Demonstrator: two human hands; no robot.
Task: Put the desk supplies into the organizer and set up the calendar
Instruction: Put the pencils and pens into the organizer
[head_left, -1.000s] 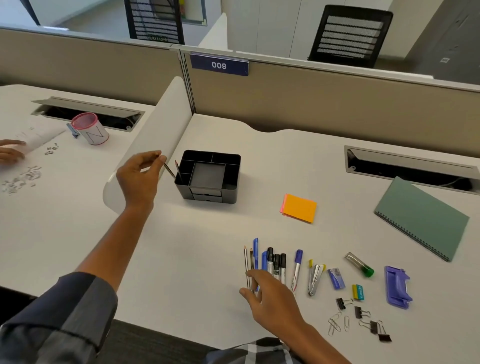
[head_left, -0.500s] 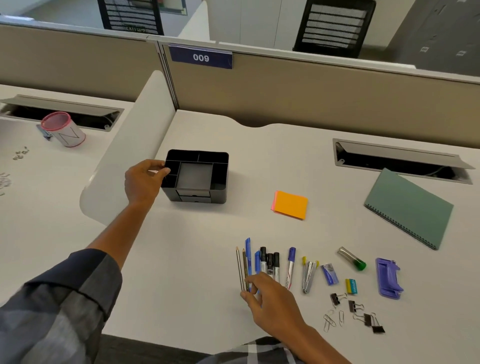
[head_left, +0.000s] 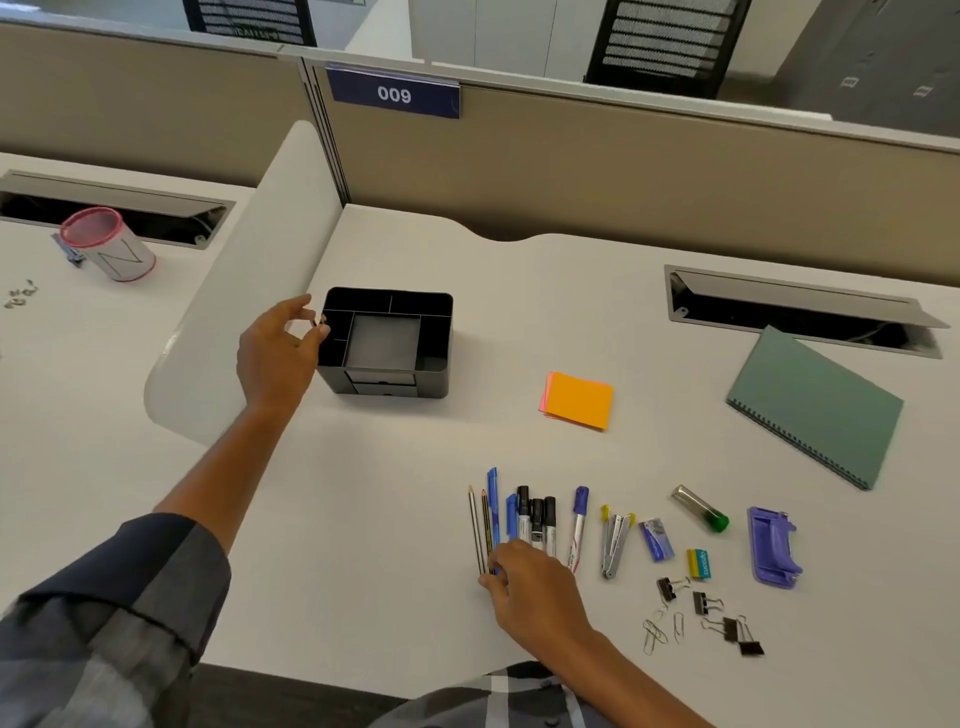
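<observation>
A black organizer (head_left: 387, 383) stands on the white desk, its compartments looking empty apart from a pencil end (head_left: 321, 326) poking up at its left rim. My left hand (head_left: 275, 356) hovers at that rim with fingers slightly apart, the thumb tip beside the pencil end. Two pencils (head_left: 475, 525), blue pens and black markers (head_left: 535, 514) lie in a row near the front edge. My right hand (head_left: 530, 587) covers their lower ends and pinches the pencils. A green spiral-bound calendar (head_left: 815, 410) lies flat at the right.
Orange sticky notes (head_left: 579, 400) lie mid-desk. To the right of the pens lie a small stapler (head_left: 613, 540), a staple box (head_left: 657, 540), a green-capped tube (head_left: 701, 512), a purple punch (head_left: 771, 545), binder clips (head_left: 706, 605) and paper clips (head_left: 654, 631). A white divider (head_left: 249, 291) stands left of the organizer.
My left hand carried a pencil to the organizer's left compartment, lowered it in, and its fingers have now spread. The right hand stayed on the pencil ends. The view shifted left.
</observation>
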